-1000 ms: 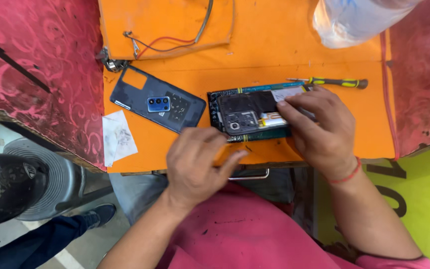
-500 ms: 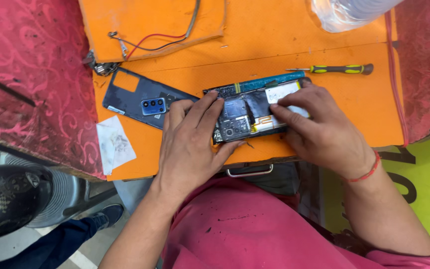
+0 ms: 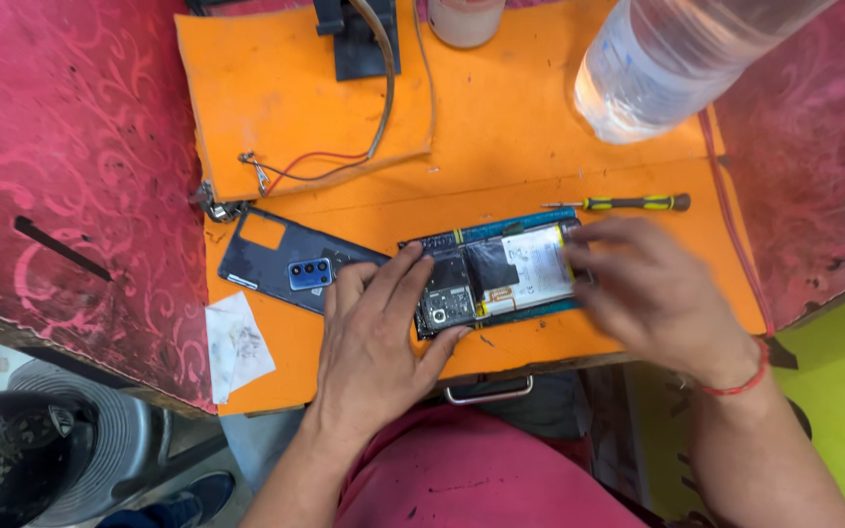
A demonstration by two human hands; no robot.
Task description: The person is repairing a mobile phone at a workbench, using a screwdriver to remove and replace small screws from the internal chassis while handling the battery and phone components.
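An opened phone (image 3: 496,274) lies on the orange work mat (image 3: 501,147), its circuit board and white battery exposed. My left hand (image 3: 378,337) rests flat on the phone's left end, fingers spread over the board. At the phone's right end my right hand (image 3: 652,293) is blurred, fingers touching the edge beside the battery. The dark blue back cover (image 3: 281,259) with a camera block lies left of the phone, partly under my left hand.
A yellow-and-black screwdriver (image 3: 628,203) lies just behind the phone. A clear plastic bottle (image 3: 677,59) stands at the back right. A second orange pad (image 3: 295,98) with wires and a black stand sits at the back left. White paper (image 3: 237,344) lies at the mat's front left.
My left hand came up from the mat's front edge onto the phone's left end. My right hand slid to the right end. The camera view shifted, showing more of the back.
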